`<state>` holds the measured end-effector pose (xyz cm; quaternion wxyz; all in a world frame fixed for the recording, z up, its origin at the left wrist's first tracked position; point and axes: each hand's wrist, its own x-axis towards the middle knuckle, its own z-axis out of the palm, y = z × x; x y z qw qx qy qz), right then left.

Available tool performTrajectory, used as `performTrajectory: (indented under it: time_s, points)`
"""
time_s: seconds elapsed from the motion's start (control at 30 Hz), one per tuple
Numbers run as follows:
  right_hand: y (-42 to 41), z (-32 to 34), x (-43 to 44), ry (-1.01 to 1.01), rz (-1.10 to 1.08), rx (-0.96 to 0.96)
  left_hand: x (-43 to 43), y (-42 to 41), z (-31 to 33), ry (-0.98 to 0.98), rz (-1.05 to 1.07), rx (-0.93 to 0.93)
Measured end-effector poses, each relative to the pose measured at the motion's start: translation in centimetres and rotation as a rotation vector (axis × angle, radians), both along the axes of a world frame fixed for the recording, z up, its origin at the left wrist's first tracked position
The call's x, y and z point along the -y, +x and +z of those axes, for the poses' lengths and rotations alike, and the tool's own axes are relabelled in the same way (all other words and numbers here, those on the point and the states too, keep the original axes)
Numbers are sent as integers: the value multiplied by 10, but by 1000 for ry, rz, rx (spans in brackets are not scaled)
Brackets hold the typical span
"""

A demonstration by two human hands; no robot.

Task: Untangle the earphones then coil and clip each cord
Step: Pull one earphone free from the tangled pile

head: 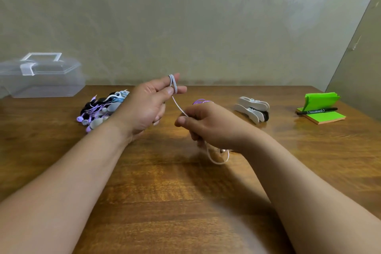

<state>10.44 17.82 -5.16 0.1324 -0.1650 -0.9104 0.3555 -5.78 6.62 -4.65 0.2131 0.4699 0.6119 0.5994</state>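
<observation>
Two hands are up over the brown wooden surface (185, 202). One thin white earphone cord (179, 107) is wound a few times around two fingers of the left hand (150, 107), and the thumb presses on the loops. The cord runs down to the right hand (208, 128), which pinches it between thumb and finger. The rest of the cord hangs under that hand in one loop that touches the surface.

One pile of tangled earphones (101, 109), purple, white, blue and black, lies left of the hands. A bit of one purple cord (201, 101) peeks out behind the right hand. To the right lie two white plastic clips (251, 108), then one green sticky note pad (325, 117) with one black marker pen (317, 111) on it. One clear plastic box (41, 80) sits far left.
</observation>
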Motion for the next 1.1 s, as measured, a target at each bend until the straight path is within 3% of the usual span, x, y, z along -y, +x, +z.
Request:
performTrajectory:
  time_s: [0.17,0.27,0.4,0.47,0.63,0.73,0.8,0.9,1.0,1.1]
  points:
    - [3,10,-15,230,-202,-186,7,-1,4,-173,117,-342]
    - [7,14,-29,151,-304,-338,10,4,6,-264,-22,-366]
    - [12,11,-38,-31,-213,-438,14,16,6,-347,-317,-346]
    - [12,8,-40,-202,-119,-467,15,19,8,-313,-411,-245]
    - [2,-8,-35,-573,34,-497,19,21,10,-176,-571,224]
    - [-6,-16,-27,-676,88,-455,11,17,5,-5,-528,429]
    - [-6,-16,-21,-613,108,-351,6,7,5,95,-412,491]
    - [-2,-10,-10,-425,79,-179,4,-6,6,87,-158,294]
    - [3,3,-5,-259,20,-166,4,-8,0,-109,82,-244]
    - [7,13,-15,-62,-136,-282,7,-4,1,-240,31,-619]
